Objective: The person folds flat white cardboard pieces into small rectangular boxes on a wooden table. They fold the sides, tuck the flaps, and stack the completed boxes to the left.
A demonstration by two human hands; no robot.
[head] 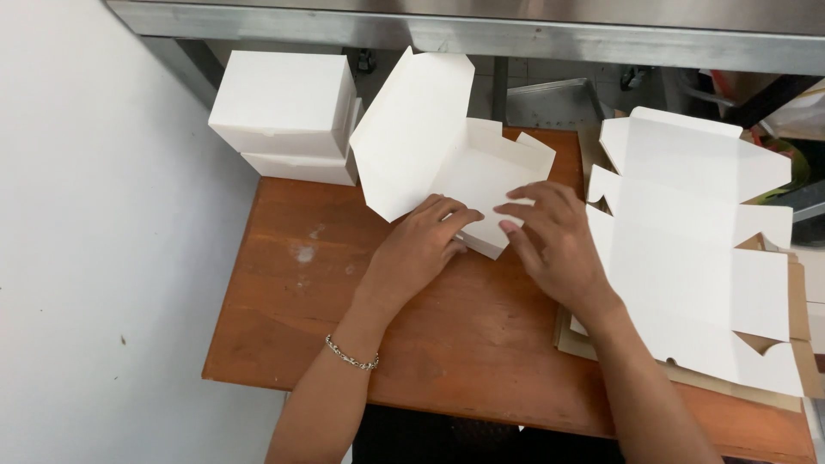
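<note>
light: bright, even | shadows: soft, faint | glare: white card near blown out | focus: sharp

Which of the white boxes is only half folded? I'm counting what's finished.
The half-folded box under both hands, lid flap up. The stacked boxes at the back left are closed; the flat blanks at right are unfolded.
</note>
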